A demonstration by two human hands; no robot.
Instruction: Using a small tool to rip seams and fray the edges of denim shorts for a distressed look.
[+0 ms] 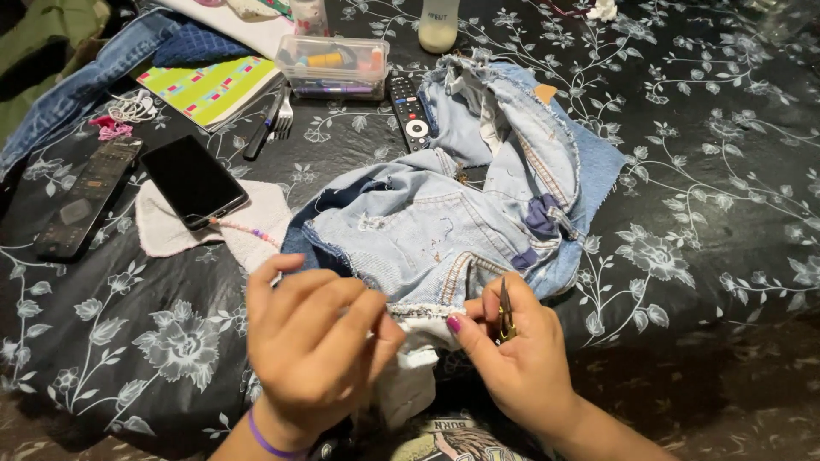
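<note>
1. Head view: left hand (312, 350) pinches the frayed near hem of the denim shorts (453, 205).
2. Shorts stretch away from both hands, up the floral tablecloth (700, 171).
3. Right hand (517, 354), right of the hem, grips small snips (506, 312), blades toward it.

black floral tablecloth (700, 171) | denim jeans (444, 222) | two remotes (410, 111) | white cloth (256, 226) | plastic box (333, 64)

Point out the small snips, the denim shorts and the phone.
small snips (506, 314), head view, on the blades between the right hand's fingers.
denim shorts (427, 226), head view, on the pale back panel.
phone (193, 181), head view, on the middle of the dark screen.
</note>
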